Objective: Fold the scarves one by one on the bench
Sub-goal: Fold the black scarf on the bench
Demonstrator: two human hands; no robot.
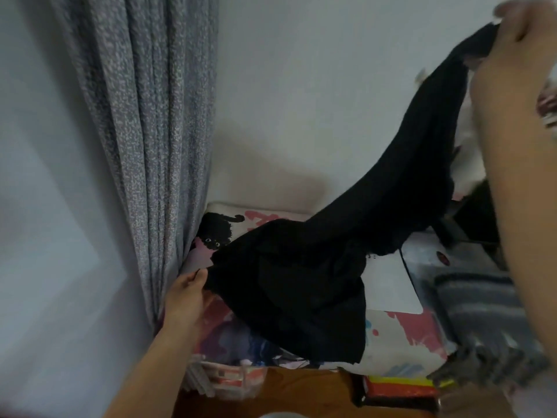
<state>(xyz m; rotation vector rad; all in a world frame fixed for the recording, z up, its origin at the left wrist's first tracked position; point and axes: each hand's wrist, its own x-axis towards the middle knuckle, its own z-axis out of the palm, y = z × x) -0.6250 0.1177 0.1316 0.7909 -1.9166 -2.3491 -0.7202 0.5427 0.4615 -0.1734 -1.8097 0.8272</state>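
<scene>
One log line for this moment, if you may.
left hand: pinches black scarf edge | right hand: lifts other end | bench: scarf unfolded

The scarf (304,276) is plain black. The curtain (144,140) is speckled blue-grey. The bench (404,330) cover is white with pink blotches and a black cat print. A grey-striped scarf (479,309) lies at the right.

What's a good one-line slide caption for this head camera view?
Both hands stretch a black scarf over the patterned bench: left hand pinching low, right hand lifting high.
</scene>
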